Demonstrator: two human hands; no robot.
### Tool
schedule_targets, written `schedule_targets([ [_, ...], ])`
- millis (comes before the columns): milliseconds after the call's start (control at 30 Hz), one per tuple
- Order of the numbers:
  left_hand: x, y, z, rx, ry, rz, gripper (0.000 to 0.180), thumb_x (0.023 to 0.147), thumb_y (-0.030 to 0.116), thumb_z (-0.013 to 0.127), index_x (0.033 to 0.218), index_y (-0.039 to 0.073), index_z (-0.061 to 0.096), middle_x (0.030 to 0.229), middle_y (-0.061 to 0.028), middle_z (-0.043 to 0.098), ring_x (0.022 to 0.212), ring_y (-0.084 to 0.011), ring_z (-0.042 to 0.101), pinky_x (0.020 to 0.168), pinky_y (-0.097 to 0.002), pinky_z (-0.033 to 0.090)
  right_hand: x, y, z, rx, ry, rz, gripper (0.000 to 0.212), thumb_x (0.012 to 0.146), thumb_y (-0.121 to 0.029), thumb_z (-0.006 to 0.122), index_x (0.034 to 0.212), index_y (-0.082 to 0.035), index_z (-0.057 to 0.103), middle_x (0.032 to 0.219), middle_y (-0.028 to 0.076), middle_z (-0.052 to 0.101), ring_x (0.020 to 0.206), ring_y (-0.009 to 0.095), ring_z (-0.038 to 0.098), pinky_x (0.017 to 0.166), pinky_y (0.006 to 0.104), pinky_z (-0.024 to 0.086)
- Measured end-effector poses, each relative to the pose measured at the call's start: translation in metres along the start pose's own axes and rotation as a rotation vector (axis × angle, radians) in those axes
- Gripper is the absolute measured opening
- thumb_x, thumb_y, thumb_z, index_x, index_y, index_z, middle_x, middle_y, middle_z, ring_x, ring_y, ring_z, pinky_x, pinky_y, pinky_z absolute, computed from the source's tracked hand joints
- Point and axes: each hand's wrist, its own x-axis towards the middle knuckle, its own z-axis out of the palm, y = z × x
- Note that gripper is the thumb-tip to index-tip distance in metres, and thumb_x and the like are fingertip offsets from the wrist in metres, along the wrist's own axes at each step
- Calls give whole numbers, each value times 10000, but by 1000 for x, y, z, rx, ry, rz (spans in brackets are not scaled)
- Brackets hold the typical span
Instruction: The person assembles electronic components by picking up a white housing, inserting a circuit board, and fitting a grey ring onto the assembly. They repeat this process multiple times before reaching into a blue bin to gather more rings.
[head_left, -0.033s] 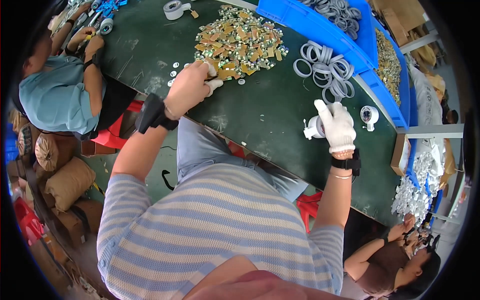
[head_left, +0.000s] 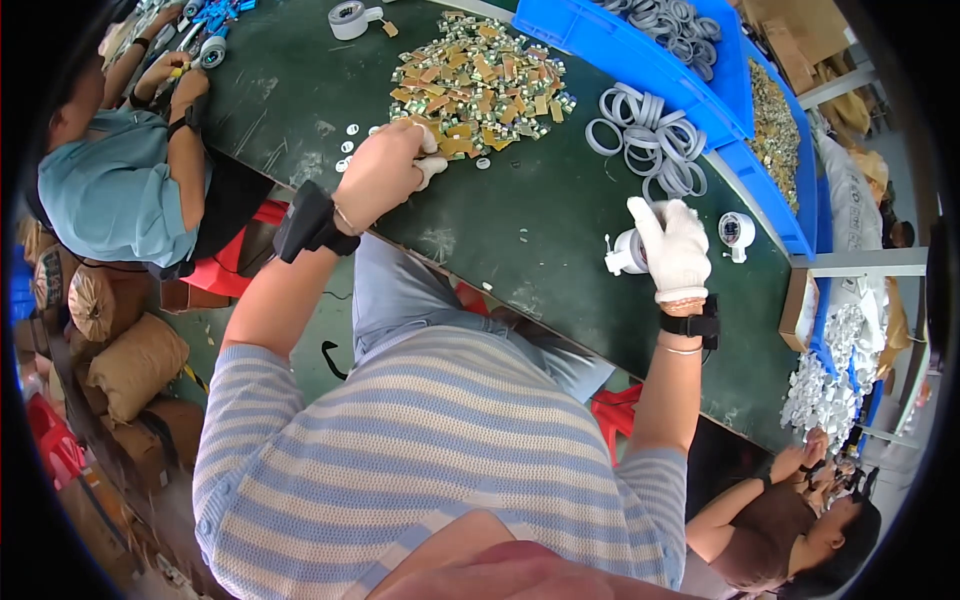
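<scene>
My left hand (head_left: 384, 170) had its fingers bent at the pile of small boards (head_left: 480, 85), upper centre; my gloved right hand (head_left: 680, 248) touched a white round part (head_left: 626, 252), right of centre. Whether either hand's fingers were clamped, I couldn't tell.

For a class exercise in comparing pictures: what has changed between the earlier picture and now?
Nothing visibly moved beyond a shift too slight to judge, and nothing was seen taken or let go. The left hand stays at the near edge of the pile of small boards, the gloved right hand on the white round part. The grey rings and the other white round part stayed as they were.
</scene>
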Motion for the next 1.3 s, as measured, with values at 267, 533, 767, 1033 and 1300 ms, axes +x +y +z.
schedule_targets([
  [267, 3, -13, 7, 271, 40, 328, 185, 863, 190, 777, 959, 44, 715, 996, -157, 666, 1021, -389, 626, 879, -467, 520, -69, -53, -29, 176, 262, -88, 210, 921, -181, 780, 1105, -81, 766, 1121, 154, 732, 1035, 318, 678, 948, 423, 519],
  [533, -18, 40, 23, -622, -132, -106, 234, 1032, 128, 671, 1252, 46, 675, 998, -35, 677, 895, -78, 612, 798, -262, 515, -88, -55, -7, -22, 296, -142, 265, 788, -170, 862, 1038, -131, 781, 1221, 114, 721, 1195, 375, 627, 997, 465, 506],
  [767, -30, 82, 68, -1513, -320, -254, 325, 1053, 83, 629, 1368, 22, 579, 1114, -66, 665, 985, -185, 692, 931, -359, 586, -62, -41, 13, 3, 285, -171, 213, 770, -148, 862, 940, -117, 738, 1268, 148, 728, 1296, 422, 582, 1093, 498, 446],
  [1033, -27, 100, 81, -1474, -428, -245, 302, 1021, 71, 681, 1317, 41, 626, 1130, -77, 711, 973, -169, 726, 916, -326, 596, -67, -44, -16, 866, 6, 68, 82, 926, -39, 708, 996, -44, 751, 988, 69, 749, 997, 268, 683, 941, 405, 523],
  [1300, -39, 110, 89, -1210, -484, -157, 303, 976, -18, 706, 1268, 26, 640, 1138, -81, 738, 1004, -153, 724, 873, -267, 570, -49, -51, -18, 574, -112, -275, 120, 787, -33, 798, 858, -108, 736, 727, 49, 629, 743, 266, 602, 832, 383, 500],
])
